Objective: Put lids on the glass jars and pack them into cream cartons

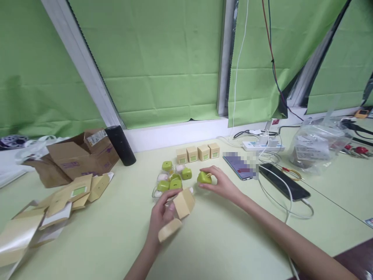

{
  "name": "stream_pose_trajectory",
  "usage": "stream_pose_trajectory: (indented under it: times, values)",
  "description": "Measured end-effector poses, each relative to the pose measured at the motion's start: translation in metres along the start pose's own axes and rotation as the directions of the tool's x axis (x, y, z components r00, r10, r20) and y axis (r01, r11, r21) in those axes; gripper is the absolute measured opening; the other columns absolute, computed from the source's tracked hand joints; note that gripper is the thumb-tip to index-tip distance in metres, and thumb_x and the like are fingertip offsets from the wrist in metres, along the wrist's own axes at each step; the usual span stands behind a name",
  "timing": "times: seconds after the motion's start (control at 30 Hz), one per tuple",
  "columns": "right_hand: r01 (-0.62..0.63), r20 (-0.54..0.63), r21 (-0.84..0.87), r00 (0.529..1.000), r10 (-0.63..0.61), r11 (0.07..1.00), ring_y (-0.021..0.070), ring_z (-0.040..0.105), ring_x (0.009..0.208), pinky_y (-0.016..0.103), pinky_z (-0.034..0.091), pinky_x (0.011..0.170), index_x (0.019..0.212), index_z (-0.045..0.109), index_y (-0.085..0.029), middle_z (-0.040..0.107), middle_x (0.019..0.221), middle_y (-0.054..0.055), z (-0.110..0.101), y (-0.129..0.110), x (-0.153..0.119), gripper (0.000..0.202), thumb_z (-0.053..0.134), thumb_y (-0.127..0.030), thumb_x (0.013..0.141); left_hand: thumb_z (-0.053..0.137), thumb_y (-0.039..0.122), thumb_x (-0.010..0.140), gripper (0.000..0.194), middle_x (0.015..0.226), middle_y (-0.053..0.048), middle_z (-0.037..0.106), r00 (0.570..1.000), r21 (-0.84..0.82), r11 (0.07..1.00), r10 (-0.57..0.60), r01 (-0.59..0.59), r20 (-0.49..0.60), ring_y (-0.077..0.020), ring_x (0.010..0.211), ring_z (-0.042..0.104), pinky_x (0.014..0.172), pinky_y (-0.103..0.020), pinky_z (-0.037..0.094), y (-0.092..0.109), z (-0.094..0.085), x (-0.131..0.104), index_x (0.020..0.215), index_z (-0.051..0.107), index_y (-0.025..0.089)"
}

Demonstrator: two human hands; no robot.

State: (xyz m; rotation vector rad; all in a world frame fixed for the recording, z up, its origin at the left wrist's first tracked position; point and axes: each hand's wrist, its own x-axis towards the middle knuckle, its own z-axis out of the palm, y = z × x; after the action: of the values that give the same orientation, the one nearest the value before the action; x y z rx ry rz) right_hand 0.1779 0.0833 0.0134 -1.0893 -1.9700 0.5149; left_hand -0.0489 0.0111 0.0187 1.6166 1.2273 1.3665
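My left hand (161, 214) is wrapped round a small tan cardboard box (184, 203), tilted, with a rounded flap (169, 230) standing out toward me. Between the thumb and fingertips of my right hand (220, 182) is a small green case (204, 177) with a thin pale loop on it. The two hands are a short way apart above the table. Just beyond my left hand lies a cluster of similar green cases (175, 183), some with clear parts and pinkish-white contents. Behind them, several closed tan boxes (203, 152) with green labels stand in a row.
Flattened cardboard pieces (62, 200) and an open brown carton (84, 155) lie at the left, beside a black cylinder (120, 145). Two phones, one purple-screened (237, 165) and one dark (284, 181), a power strip (264, 146), loose cables and a plastic bag (317, 144) occupy the right.
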Motion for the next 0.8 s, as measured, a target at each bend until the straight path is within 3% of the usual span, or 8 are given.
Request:
stream_pose_trajectory:
  times: [0.13, 0.3, 0.5, 0.6, 0.7, 0.8]
  values:
    - [0.01, 0.104, -0.16, 0.995, 0.007, 0.987, 0.0213, 0.057, 0.091, 0.035, 0.047, 0.082, 0.116, 0.052, -0.022, 0.05, 0.103, 0.008, 0.011, 0.006, -0.001, 0.041, 0.062, -0.033, 0.079, 0.048, 0.034, 0.079, 0.029, 0.109, -0.01, 0.063, 0.974, 0.12, 0.978, 0.15, -0.171, 0.171, -0.0275, 0.106, 0.055, 0.093, -0.043, 0.041, -0.005, 0.002, -0.001, 0.1, 0.061, 0.019]
    - [-0.011, 0.152, -0.148, 0.988, 0.033, 0.989, 0.0191, 0.058, 0.087, 0.032, 0.047, 0.079, 0.115, 0.05, -0.023, 0.05, 0.105, 0.006, 0.004, 0.009, -0.004, 0.038, 0.059, -0.036, 0.081, 0.051, 0.016, 0.073, 0.037, 0.12, -0.007, 0.057, 0.948, 0.248, 0.948, 0.122, -0.199, 0.294, -0.0247, 0.115, 0.049, 0.1, -0.042, 0.038, -0.002, 0.008, -0.01, 0.109, 0.057, 0.023]
    - [-0.053, 0.084, -0.168, 0.994, 0.068, 0.984, 0.0168, 0.056, 0.079, 0.03, 0.047, 0.074, 0.106, 0.048, -0.022, 0.046, 0.101, 0.005, -0.002, 0.003, -0.006, 0.032, 0.058, -0.036, 0.08, 0.059, 0.02, 0.069, 0.048, 0.129, -0.009, 0.048, 0.854, 0.349, 0.871, 0.139, -0.347, 0.501, -0.025, 0.123, 0.04, 0.103, -0.042, 0.036, -0.002, 0.015, -0.016, 0.116, 0.05, 0.022]
    - [-0.073, 0.067, -0.193, 0.994, 0.088, 0.978, 0.0159, 0.055, 0.075, 0.03, 0.046, 0.071, 0.106, 0.048, -0.023, 0.045, 0.1, 0.004, -0.003, 0.002, -0.007, 0.031, 0.057, -0.037, 0.08, 0.063, 0.024, 0.068, 0.06, 0.135, -0.009, 0.043, 0.824, 0.345, 0.86, 0.141, -0.377, 0.549, -0.0268, 0.129, 0.032, 0.106, -0.045, 0.031, -0.003, 0.014, -0.016, 0.125, 0.043, 0.023]
    - [-0.105, 0.082, -0.241, 0.988, 0.128, 0.965, 0.015, 0.055, 0.067, 0.03, 0.045, 0.065, 0.106, 0.049, -0.024, 0.047, 0.099, 0.003, -0.004, 0.004, -0.008, 0.031, 0.056, -0.038, 0.079, 0.065, 0.029, 0.069, 0.067, 0.138, -0.009, 0.04, 0.841, 0.368, 0.865, 0.105, -0.34, 0.531, -0.0296, 0.132, 0.025, 0.108, -0.05, 0.027, -0.003, 0.012, -0.015, 0.13, 0.037, 0.025]
    - [-0.11, 0.098, -0.226, 0.986, 0.135, 0.968, 0.016, 0.057, 0.07, 0.029, 0.045, 0.065, 0.104, 0.051, -0.024, 0.05, 0.1, 0.003, -0.005, 0.008, -0.009, 0.031, 0.058, -0.039, 0.078, 0.056, 0.034, 0.078, 0.055, 0.138, -0.009, 0.038, 0.907, 0.411, 0.885, 0.031, -0.22, 0.42, -0.0283, 0.131, 0.027, 0.107, -0.051, 0.027, -0.004, 0.011, -0.015, 0.129, 0.037, 0.027]
